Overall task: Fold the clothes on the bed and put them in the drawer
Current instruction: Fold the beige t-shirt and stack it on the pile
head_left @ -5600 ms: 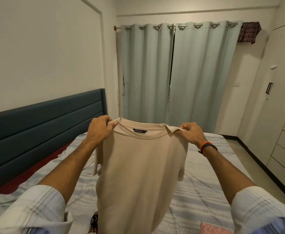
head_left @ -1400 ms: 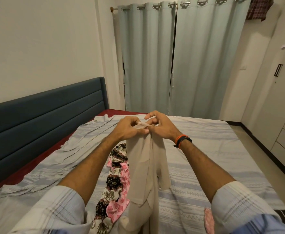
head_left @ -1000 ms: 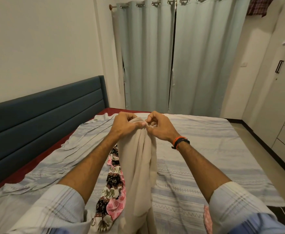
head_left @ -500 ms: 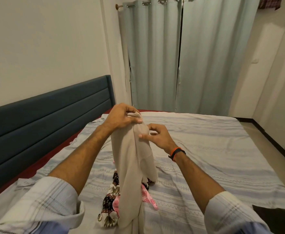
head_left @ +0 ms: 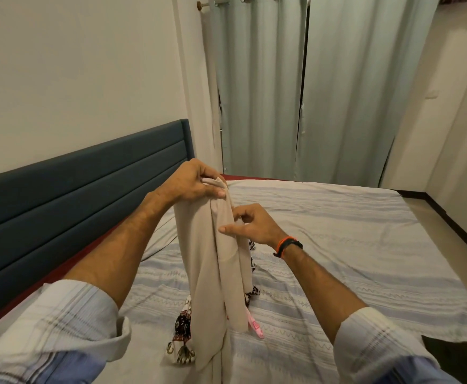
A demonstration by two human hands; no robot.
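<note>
A beige T-shirt, doubled lengthwise into a narrow strip, hangs over the bed with its lower end on the sheet. My left hand grips its top end, held high. My right hand is a little lower on the shirt's right edge, thumb and forefinger pinching the fabric. A patterned black, cream and pink garment lies on the sheet behind and under the hanging shirt, mostly hidden by it.
A dark blue headboard runs along the left. Pale green curtains hang beyond the bed's far end. A cream wardrobe stands at the right, with floor between it and the bed.
The shirt, once held spread by both shoulders, is now doubled lengthwise. My right hand has left the top end and slid down the right edge; my left hand holds the top alone.
</note>
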